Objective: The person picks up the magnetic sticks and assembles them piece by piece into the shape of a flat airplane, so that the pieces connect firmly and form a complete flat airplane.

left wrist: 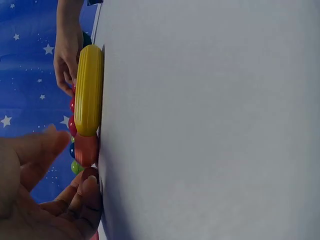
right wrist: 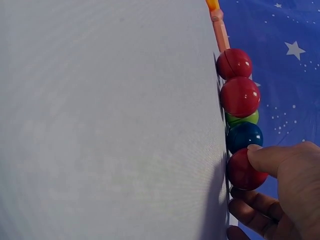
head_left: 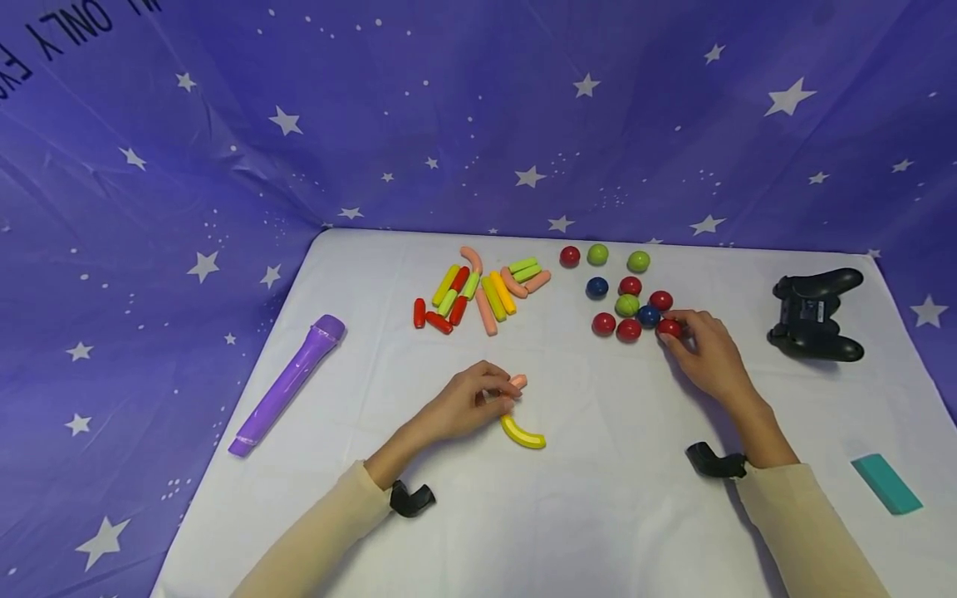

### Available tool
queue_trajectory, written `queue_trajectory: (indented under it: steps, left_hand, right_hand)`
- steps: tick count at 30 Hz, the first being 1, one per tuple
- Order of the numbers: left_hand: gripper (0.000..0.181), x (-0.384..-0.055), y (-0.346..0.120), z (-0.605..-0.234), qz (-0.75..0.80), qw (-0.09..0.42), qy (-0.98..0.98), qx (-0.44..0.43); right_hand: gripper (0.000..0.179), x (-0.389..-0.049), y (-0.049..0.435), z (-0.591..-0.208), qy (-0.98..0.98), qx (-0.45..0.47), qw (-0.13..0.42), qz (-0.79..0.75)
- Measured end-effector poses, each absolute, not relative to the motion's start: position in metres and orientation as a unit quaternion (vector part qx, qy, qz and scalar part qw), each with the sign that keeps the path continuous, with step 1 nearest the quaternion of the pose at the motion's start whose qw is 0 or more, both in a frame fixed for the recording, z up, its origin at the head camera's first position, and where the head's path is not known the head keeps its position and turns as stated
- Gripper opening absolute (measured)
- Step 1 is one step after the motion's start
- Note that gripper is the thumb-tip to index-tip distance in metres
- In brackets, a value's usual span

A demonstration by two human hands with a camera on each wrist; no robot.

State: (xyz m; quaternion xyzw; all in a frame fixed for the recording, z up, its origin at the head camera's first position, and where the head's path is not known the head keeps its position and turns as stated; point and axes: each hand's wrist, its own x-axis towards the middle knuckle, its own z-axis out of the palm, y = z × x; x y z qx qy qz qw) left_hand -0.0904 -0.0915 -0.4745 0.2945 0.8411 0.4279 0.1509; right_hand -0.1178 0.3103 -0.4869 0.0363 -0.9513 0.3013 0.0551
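While the left hand (head_left: 474, 400) rested low over the white cloth (head_left: 598, 523), a pink piece (head_left: 519, 381) lay beneath its curved fingers, one rounded end jutting away from the person and slightly right. Its thumb looked blurred and apart from the fingertips in the left wrist view; whether they pinched the piece I could not tell. Just nearer the person, a yellow piece (head_left: 523, 437) ran on from the pink one, its arc bending so the free end pointed right. The right hand (head_left: 706, 357) pinched a red ball (head_left: 667, 328) between thumb and fingers, beside a blue ball (head_left: 649, 316) at the edge of the cluster; being round, it had no long axis. On the purple, star-printed backdrop (head_left: 449, 108), black capitals included a readable "ONLY" (head_left: 69, 35), slanted, neighbouring letters cut off by the frame. Fine ridges ran lengthwise along the yellow piece's glossy side, the balls shone smoothly, and soft wrinkles creased both the backdrop and the cloth.
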Motion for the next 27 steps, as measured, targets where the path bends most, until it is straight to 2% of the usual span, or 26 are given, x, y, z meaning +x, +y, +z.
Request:
queue_trajectory:
  steps: [5,15,21,27]
  left_hand:
    - [0.023,-0.083,-0.096,-0.475,0.396,0.163,0.846,0.318]
    - [0.019,-0.088,-0.105,-0.485,0.385,0.155,0.832,0.369]
    - [0.023,-0.087,-0.111,-0.491,0.386,0.14,0.822,0.394]
    - [0.024,-0.085,-0.112,-0.5,0.408,0.121,0.818,0.387]
  right_hand:
    - [0.04,-0.119,0.309,-0.487,-0.952,0.041,0.054,0.297]
    - [0.045,-0.116,0.305,-0.485,-0.954,0.031,0.048,0.296]
    - [0.044,-0.119,0.291,-0.476,-0.95,0.046,0.096,0.293]
    - [0.04,-0.136,0.261,-0.465,-0.939,0.117,0.133,0.296]
